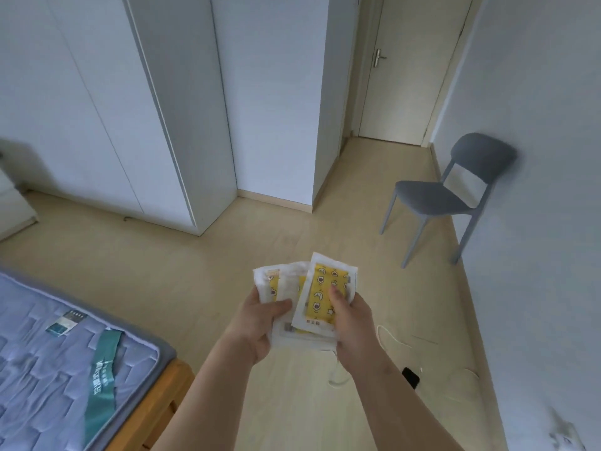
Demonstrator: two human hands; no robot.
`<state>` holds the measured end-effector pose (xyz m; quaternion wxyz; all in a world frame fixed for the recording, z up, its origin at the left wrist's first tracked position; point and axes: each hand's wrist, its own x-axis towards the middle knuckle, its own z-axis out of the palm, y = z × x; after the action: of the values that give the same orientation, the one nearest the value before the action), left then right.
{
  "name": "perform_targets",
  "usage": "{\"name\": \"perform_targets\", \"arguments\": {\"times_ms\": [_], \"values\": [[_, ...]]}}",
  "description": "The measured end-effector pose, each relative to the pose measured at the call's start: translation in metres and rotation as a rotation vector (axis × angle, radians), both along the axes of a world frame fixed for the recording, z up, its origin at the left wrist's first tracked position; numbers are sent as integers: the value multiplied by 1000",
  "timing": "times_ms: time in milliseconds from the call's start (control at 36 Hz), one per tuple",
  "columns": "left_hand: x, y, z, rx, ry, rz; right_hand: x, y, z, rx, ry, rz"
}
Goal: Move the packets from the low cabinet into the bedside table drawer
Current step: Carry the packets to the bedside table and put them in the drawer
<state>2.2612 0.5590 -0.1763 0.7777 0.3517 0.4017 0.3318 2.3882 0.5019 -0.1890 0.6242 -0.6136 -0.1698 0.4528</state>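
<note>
Both hands hold a fanned stack of packets (302, 297) above the floor. The left hand (260, 323) grips its left side with the thumb on top. The right hand (353, 323) pinches the top yellow packet (325, 294), well left of the grey chair (445, 196).

Left hand (260, 323), right hand (353, 322) (apparently curled)

A white wardrobe (107, 109) with closed doors fills the upper left of the frame. A closed door (413, 66) with a metal lever handle (378, 61) is at upper centre-right. A grey chair (435, 198) stands on the light wood floor (195, 281) at the right, its back near the wall (536, 222). At lower left, a quilted mattress (48, 369) with a green band (102, 375) lies on a wooden bed frame (169, 395). A white cable (390, 340) and a small black object (410, 377) lie on the floor at lower right.
</note>
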Motion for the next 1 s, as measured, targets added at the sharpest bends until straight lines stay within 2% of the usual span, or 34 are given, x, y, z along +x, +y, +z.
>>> {"name": "perform_targets", "arguments": {"times_ms": [222, 361, 583, 750, 1000], "values": [[-1, 123, -14, -63, -38, 295, 13, 140, -10, -65, -22, 232], [-11, 216, -18, -20, -57, 288, 1, 243, -17, -82, -36, 344], [-52, 377, 10, 49, -17, 310, -44, 420, 0, -48, -52, 389], [-96, 471, 7, -23, 0, 365, -81, 521, -6, -110, -1, 431], [-164, 630, -18, -12, 209, 679, -143, 707, -20, -111, -8, 632]]}}
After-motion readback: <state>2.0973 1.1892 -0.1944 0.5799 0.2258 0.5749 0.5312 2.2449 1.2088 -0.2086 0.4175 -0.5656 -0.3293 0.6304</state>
